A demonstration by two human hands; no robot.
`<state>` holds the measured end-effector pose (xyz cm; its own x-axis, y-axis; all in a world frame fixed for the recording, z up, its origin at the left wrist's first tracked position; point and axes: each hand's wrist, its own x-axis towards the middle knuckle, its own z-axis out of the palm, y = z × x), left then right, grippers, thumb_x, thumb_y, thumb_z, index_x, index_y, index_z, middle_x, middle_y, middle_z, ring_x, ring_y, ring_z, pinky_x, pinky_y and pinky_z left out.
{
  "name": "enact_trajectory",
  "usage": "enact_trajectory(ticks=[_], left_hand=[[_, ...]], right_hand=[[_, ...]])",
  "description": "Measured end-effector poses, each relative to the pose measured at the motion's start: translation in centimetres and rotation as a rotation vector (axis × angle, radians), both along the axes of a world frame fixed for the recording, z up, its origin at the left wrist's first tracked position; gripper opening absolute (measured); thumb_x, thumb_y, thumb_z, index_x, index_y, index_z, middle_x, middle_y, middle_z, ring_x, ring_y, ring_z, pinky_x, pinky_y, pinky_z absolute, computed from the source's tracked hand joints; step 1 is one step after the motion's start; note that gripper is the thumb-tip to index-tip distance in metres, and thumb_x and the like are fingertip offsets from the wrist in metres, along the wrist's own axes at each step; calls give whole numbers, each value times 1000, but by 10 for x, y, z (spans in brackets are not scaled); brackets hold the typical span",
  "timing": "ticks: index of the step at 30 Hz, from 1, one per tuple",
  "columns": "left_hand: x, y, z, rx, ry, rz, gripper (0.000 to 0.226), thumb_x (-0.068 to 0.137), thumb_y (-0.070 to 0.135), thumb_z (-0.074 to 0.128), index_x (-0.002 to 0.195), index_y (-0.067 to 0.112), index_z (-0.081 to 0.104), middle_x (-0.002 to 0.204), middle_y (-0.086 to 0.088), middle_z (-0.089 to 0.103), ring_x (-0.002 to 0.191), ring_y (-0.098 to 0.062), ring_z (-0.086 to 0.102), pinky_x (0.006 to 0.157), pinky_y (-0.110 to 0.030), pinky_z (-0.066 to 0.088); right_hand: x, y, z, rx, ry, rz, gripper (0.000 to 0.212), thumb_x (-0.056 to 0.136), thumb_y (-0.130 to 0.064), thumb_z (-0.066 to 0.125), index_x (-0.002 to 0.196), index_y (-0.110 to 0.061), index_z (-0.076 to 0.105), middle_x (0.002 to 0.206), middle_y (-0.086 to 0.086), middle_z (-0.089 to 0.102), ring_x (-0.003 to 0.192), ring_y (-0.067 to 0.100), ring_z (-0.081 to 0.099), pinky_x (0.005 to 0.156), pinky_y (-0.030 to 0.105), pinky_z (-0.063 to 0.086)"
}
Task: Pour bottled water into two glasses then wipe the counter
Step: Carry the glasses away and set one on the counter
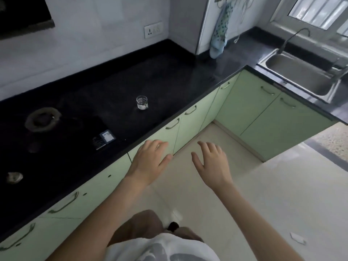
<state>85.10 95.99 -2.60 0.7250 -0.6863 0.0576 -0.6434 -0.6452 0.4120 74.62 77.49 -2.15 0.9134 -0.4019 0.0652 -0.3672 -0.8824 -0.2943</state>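
Observation:
One clear drinking glass (142, 102) stands upright on the black counter (178, 72), with some water in its bottom. My left hand (149, 160) hovers palm down in front of the counter's edge, over a green cabinet door, fingers spread and holding nothing. My right hand (211, 162) is stretched out beside it over the floor, also spread and holding nothing. Both hands are well short of the glass. A blue patterned cloth (220, 31) hangs against the wall at the counter's far corner. No bottle and no second glass are in view.
A small dark box with a white label (104, 139) lies near the counter's front edge. A grey ring-shaped object (43, 119) sits to the left. A steel sink (299, 74) with a tap is at the right. Green cabinets (254, 108) line the corner.

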Motion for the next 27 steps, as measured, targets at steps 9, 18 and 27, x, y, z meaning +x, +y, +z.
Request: enact_trajectory(ticks=[9,18,27], left_hand=[[74,-37,-30,118,36,156,46,98,40,41,135,14,49,130,-1,54,117,-22,46,99,-36,39],[175,-72,-53,72,7,253,50,96,41,45,134,10,52,129,-4,57,117,-22,49,101,-35,41],[246,-86,-37,75,-55,463,51,95,44,43,134,12,51,130,-4,55,118,-21,49,98,-35,43]], right_hand=[[109,-45,-38,65,93,169,50,100,-47,39,138,-16,46,129,2,57,120,26,48,98,38,38],[236,-82,-52,57,115,313,48,99,-44,43,137,-16,49,128,4,58,120,27,51,99,38,39],[351,-99,-42,41,94,566,50,100,-46,40,140,-17,46,134,3,55,126,23,48,107,37,36]])
